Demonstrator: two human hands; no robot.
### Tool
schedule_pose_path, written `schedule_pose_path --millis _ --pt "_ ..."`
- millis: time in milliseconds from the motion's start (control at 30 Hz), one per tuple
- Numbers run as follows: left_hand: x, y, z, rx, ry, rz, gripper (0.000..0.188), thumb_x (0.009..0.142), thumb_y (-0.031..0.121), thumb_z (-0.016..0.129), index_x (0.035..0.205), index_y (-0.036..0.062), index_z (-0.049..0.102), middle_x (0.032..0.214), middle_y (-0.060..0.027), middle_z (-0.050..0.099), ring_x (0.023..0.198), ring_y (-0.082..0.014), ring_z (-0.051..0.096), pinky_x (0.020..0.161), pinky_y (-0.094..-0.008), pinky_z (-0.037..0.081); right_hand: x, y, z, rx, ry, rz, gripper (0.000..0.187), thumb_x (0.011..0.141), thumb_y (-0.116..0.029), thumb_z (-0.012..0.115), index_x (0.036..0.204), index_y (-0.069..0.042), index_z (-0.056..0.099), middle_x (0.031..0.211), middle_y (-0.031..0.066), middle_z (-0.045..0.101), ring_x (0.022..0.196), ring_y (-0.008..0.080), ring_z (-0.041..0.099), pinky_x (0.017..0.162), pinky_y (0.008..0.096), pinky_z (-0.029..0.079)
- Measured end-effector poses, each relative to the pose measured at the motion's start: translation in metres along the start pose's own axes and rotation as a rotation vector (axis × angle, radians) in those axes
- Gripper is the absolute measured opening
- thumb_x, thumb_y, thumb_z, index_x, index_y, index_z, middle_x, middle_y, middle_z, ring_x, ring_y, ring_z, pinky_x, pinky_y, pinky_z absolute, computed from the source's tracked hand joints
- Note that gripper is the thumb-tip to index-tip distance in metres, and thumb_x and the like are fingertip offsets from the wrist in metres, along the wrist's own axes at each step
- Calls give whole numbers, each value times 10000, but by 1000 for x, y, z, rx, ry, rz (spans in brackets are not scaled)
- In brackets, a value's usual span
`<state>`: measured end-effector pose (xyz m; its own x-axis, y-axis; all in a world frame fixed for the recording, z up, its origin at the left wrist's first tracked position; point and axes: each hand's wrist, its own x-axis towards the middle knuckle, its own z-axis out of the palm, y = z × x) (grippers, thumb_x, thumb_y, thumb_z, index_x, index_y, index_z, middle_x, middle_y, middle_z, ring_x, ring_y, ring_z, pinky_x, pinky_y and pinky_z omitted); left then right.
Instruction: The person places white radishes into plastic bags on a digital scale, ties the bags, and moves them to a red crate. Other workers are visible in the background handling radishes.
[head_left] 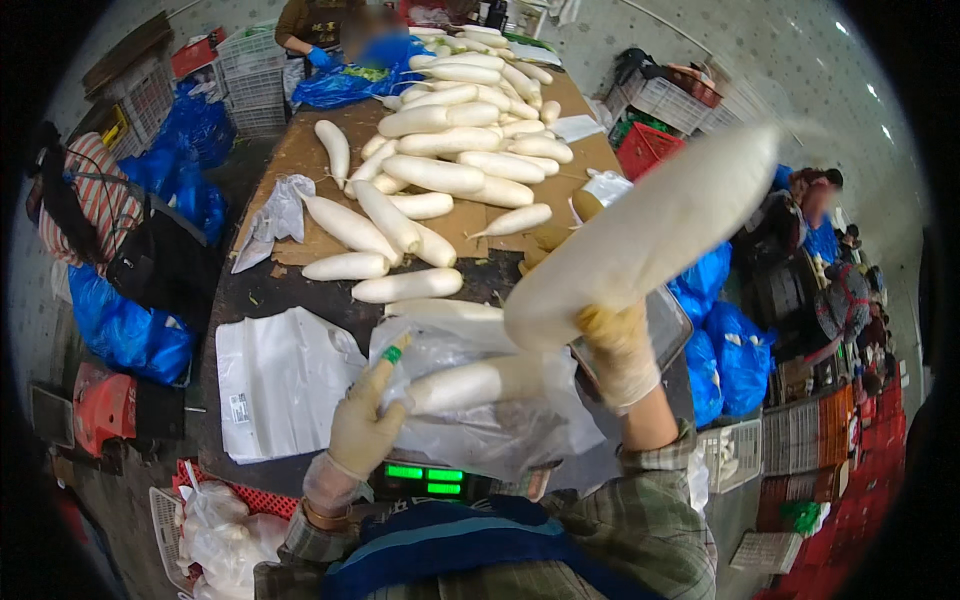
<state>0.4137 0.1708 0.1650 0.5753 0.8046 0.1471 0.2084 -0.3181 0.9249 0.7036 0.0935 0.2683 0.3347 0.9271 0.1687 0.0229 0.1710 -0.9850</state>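
A large white daikon radish (650, 235) is held up at the right, its tapering tip toward the upper right. My gloved right hand (618, 355) is closed round its lower end. My gloved left hand (366, 428), with green tape on a finger, pinches the left edge of a clear plastic bag (500, 445). Another daikon (465, 388) lies at the bag, partly covered by film. Below the bag, a scale's lit green display (425, 474) shows. A metal tray (665, 325) sits partly hidden behind my right hand.
Many daikons (440, 175) are heaped on cardboard across the table. Flat white plastic bags (285, 385) lie at the left. Across the table a person in blue gloves (320, 57) stands by a blue bag. Blue bags (735, 355) and crates (733, 455) stand to the right.
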Motion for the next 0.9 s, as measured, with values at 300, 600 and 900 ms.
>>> schedule_pose_path --millis 300,600,900 --pt "-10 -36 -21 -41 48 12 631 880 9 594 1492 -10 443 1493 -210 521 1384 -312 511 1123 -333 410 -84 97 26 -1073 -220 -150 835 693 -197 893 1422 -72 503 1304 165 623 1161 324 626 1004 427 498" --pt "-17 5 15 417 -16 182 625 830 35 624 1446 48 523 1484 -255 489 1220 -382 607 917 -405 557 -102 142 45 -1426 -221 -272 902 713 -93 790 1522 -101 392 1389 258 519 1213 440 557 1051 503 457" --pt "-95 20 -87 -149 103 13 307 968 144 628 1257 99 722 1492 -181 531 1257 -273 612 1098 -387 426 -196 74 9 -618 303 -175 369 907 13 680 1266 -74 689 1185 141 724 1077 252 684 950 354 542"
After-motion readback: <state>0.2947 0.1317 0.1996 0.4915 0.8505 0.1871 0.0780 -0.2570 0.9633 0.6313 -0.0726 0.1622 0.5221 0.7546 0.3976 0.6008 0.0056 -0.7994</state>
